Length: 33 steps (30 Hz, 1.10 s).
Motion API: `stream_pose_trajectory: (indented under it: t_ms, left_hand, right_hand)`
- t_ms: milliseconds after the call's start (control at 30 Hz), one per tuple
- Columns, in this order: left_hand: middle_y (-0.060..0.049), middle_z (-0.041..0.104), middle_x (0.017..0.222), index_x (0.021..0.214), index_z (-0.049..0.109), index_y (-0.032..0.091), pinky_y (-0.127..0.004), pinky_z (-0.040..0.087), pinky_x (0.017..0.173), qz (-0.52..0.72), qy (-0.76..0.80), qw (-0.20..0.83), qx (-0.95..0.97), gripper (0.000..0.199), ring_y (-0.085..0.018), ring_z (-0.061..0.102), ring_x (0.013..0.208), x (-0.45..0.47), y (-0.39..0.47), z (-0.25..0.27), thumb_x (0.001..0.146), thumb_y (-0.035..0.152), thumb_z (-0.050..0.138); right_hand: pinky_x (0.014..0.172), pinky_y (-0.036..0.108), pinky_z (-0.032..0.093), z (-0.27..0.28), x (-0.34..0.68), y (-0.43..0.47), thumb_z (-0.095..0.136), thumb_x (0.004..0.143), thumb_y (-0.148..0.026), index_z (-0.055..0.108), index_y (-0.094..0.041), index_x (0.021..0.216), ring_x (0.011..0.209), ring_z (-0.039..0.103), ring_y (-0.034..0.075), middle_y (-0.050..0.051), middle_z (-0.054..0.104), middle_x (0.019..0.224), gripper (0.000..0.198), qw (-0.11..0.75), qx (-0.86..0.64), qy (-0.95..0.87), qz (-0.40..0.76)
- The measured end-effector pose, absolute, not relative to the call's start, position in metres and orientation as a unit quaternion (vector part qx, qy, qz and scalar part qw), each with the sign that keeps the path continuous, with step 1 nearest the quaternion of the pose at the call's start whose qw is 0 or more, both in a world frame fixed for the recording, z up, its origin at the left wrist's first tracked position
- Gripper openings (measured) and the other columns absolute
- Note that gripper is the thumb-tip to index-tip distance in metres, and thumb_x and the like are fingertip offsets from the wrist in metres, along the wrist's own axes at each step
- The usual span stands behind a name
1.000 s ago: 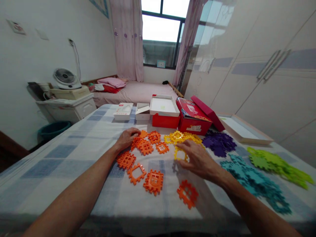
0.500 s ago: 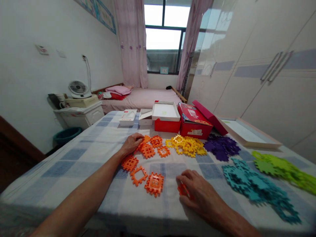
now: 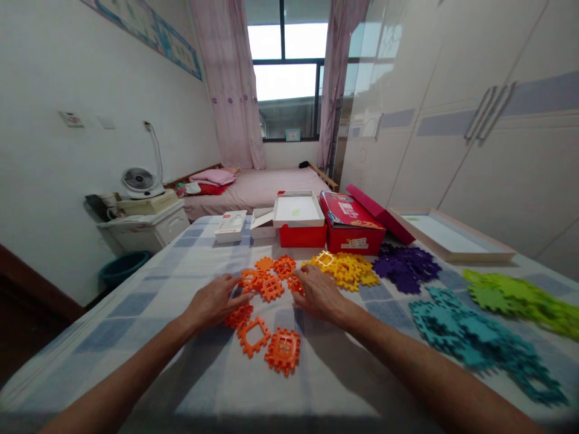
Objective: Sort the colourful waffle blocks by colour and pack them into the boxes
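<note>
My left hand [image 3: 216,302] rests low at the left side of a loose group of orange toothed building pieces [image 3: 271,287], its thumb and fingers apart beside them. Across from it, my right hand [image 3: 318,294] has its fingertips and thumb around an orange piece [image 3: 296,285] that they partly cover. Nearer me lie an orange square frame piece [image 3: 254,349] with an open middle and an orange window-like piece [image 3: 283,351]. Another orange piece [image 3: 239,316] sits just under my left thumb. A yellow heap [image 3: 348,269] of toothed pieces is behind my right hand.
Purple pieces [image 3: 407,268], teal pieces [image 3: 479,337] and lime-green pieces [image 3: 520,301] lie in heaps at right. Along the far side stand a white box [image 3: 230,227], a red box with a white tray [image 3: 302,235], a larger red box [image 3: 355,238] and a shallow lid [image 3: 488,254].
My right hand has moved from the near right, where it held an orange piece, up and left to the orange group. My left hand has drawn back slightly and spread its fingers.
</note>
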<state>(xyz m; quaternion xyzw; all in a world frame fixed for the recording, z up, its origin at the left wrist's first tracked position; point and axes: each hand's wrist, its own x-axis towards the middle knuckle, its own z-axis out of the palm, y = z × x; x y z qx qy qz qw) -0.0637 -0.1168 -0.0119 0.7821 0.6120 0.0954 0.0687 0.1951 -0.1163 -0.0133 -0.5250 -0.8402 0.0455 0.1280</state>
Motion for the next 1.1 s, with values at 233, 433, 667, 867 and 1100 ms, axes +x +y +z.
stream_pose_trajectory:
  t_ms: [233, 433, 667, 867, 1100]
  left_hand:
    - [-0.009, 0.057, 0.127, 0.128, 0.054, 0.029, -0.040, 0.045, 0.092, 0.057, 0.601, 0.081, 0.793, 0.057, -0.029, 0.054, 0.114, -0.052, -0.156, -0.017, 0.075, 0.053, 0.056]
    - [-0.008, 0.060, 0.124, 0.123, 0.058, 0.030, -0.040, 0.042, 0.099, 0.111, 0.548, 0.106, 0.822, 0.051, -0.027, 0.053, 0.115, -0.037, -0.162, -0.025, 0.073, 0.034, 0.059]
    - [-0.007, 0.060, 0.125, 0.119, 0.061, 0.031, -0.045, 0.045, 0.097, 0.199, 0.500, 0.112, 0.835, 0.042, -0.027, 0.055, 0.113, 0.006, -0.173, -0.016, 0.078, 0.039, 0.059]
    - [-0.007, 0.059, 0.127, 0.119, 0.062, 0.028, -0.042, 0.046, 0.098, 0.248, 0.480, 0.094, 0.836, 0.041, -0.026, 0.054, 0.116, 0.007, -0.159, -0.008, 0.083, 0.046, 0.052]
    - [-0.014, 0.057, 0.129, 0.117, 0.062, 0.016, -0.046, 0.036, 0.106, 0.268, 0.564, 0.080, 0.777, 0.048, -0.029, 0.048, 0.123, -0.044, -0.089, -0.039, 0.086, 0.049, 0.043]
  right_hand:
    - [0.086, 0.038, 0.042, -0.029, 0.187, -0.109, 0.054, 0.076, -0.023, 0.062, -0.014, 0.103, 0.099, 0.050, 0.025, 0.014, 0.057, 0.106, 0.029, 0.128, -0.528, -0.839, 0.043]
    - [0.088, 0.033, 0.042, -0.036, 0.192, -0.104, 0.059, 0.073, -0.019, 0.060, -0.014, 0.113, 0.101, 0.051, 0.021, 0.012, 0.055, 0.110, 0.040, 0.215, -0.508, -0.827, 0.113]
    - [0.099, 0.033, 0.038, -0.006, 0.175, -0.081, 0.064, 0.078, -0.026, 0.055, -0.013, 0.123, 0.113, 0.051, 0.020, 0.012, 0.056, 0.122, 0.048, 0.316, -0.484, -0.789, 0.206]
    - [0.097, 0.034, 0.038, 0.003, 0.198, -0.114, 0.052, 0.089, -0.031, 0.059, -0.014, 0.115, 0.108, 0.053, 0.019, 0.011, 0.058, 0.115, 0.032, 0.323, -0.491, -0.787, 0.186]
    - [0.099, 0.044, 0.035, -0.014, 0.217, -0.201, 0.076, 0.062, -0.052, 0.050, -0.028, 0.130, 0.120, 0.043, 0.029, 0.009, 0.048, 0.133, 0.077, 0.122, -0.357, -0.897, 0.229]
